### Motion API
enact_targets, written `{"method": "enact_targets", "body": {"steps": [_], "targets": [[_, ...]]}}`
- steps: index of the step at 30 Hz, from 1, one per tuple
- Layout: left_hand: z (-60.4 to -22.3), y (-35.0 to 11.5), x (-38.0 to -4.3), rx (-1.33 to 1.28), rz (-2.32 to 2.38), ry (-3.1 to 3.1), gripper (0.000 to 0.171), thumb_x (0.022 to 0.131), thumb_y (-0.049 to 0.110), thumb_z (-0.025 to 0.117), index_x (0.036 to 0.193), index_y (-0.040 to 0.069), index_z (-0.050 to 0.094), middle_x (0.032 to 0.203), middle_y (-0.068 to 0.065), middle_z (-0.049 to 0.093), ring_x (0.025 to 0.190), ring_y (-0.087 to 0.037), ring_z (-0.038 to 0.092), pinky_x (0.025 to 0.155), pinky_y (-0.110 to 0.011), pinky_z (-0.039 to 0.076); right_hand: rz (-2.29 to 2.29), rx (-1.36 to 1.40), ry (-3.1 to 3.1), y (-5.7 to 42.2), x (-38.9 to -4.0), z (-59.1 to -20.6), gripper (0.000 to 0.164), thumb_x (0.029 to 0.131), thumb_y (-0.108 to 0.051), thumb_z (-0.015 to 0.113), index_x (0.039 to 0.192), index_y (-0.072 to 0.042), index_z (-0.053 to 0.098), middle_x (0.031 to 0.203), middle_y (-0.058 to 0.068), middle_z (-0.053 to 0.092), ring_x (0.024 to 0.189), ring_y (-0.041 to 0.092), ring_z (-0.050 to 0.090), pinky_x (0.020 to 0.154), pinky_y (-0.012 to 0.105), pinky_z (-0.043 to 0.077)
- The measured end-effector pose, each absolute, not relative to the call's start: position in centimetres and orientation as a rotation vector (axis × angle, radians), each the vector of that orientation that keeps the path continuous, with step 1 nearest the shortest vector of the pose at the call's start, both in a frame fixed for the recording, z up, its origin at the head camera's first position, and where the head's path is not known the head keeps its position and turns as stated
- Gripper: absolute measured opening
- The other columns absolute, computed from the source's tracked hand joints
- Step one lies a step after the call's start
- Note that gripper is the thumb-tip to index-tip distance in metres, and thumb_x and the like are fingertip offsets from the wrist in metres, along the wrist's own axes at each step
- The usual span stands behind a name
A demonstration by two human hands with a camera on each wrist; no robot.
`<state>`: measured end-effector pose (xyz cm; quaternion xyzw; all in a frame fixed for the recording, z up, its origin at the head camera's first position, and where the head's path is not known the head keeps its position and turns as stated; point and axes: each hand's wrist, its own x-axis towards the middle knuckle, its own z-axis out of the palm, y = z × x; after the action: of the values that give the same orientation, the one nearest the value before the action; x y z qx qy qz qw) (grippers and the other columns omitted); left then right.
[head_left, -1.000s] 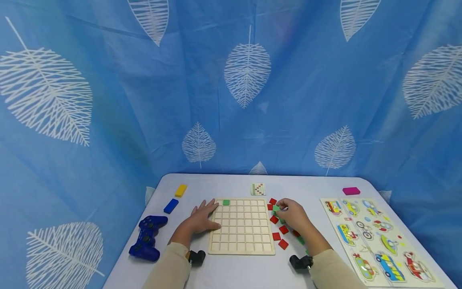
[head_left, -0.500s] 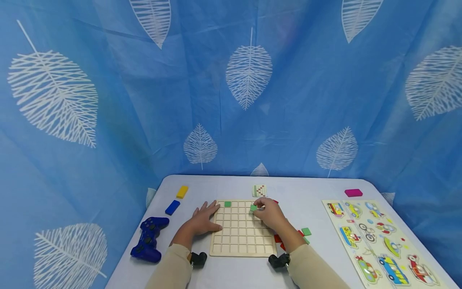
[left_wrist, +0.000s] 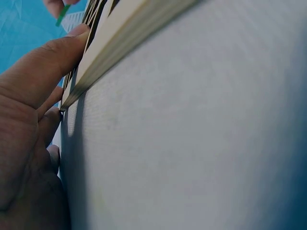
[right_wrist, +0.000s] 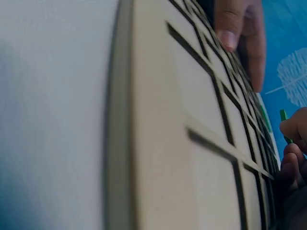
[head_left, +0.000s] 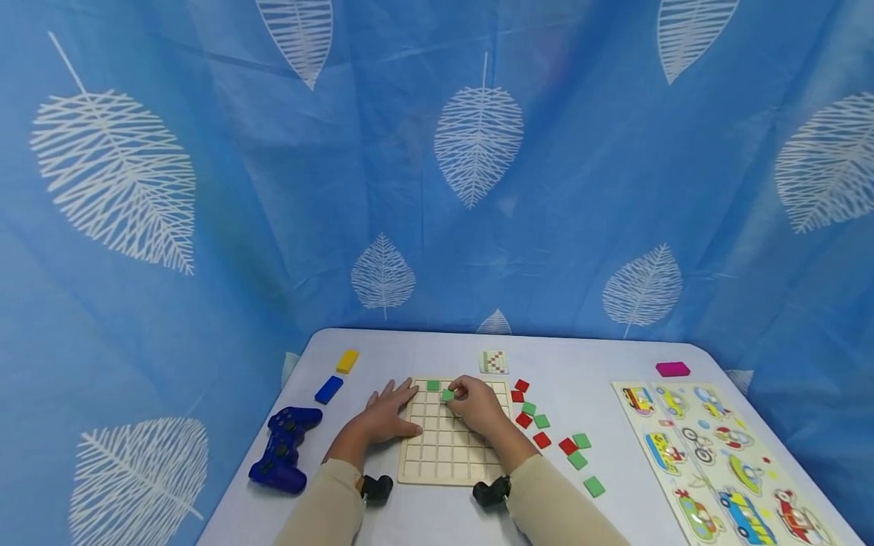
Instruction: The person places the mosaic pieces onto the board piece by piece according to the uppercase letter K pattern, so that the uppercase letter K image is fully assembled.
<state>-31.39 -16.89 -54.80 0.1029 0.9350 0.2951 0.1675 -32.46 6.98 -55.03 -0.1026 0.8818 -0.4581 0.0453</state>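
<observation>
Blue gamepad, 1 pink block

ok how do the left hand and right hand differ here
The left hand is spread, while the right hand is curled, pinching a green tile. The left hand touches the left edge of the board; the right hand is above its far part. Both are bare.

There are seven green tiles, five red tiles, three blocks, one grid board, one card, one controller, one puzzle.
</observation>
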Motion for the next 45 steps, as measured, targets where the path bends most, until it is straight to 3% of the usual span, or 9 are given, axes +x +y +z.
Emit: {"method": "enact_targets", "body": {"steps": [20, 45], "targets": [[-54.5, -17.3, -31.5, 0.295, 0.824, 2.662, 0.093, 0.085, 0.046, 0.085, 0.163, 0.021, 0.040, 0.176, -0.001, 0.021, 0.164, -0.035, 0.004, 0.130, -0.063, 0.002, -1.282, -0.257, 2.757, 2.7, -33.7, -55.8, 0.023, 0.091, -0.010, 0.075, 0.114, -0.013, 0.074, 0.089, -0.002, 0.060, 0.077, 0.016, 0.054, 0.071, 0.035, 0.047], [-55.0, -17.1, -32.1, 0.330, 0.810, 2.674, 0.093, 0.086, 0.047, 0.085, 0.163, 0.022, 0.039, 0.176, 0.000, 0.021, 0.164, -0.035, 0.004, 0.130, -0.063, 0.001, -1.314, -0.180, 2.753, 3.3, -33.5, -55.7, 0.022, 0.089, -0.010, 0.076, 0.110, -0.015, 0.072, 0.087, -0.003, 0.062, 0.079, 0.015, 0.056, 0.075, 0.035, 0.047]]}}
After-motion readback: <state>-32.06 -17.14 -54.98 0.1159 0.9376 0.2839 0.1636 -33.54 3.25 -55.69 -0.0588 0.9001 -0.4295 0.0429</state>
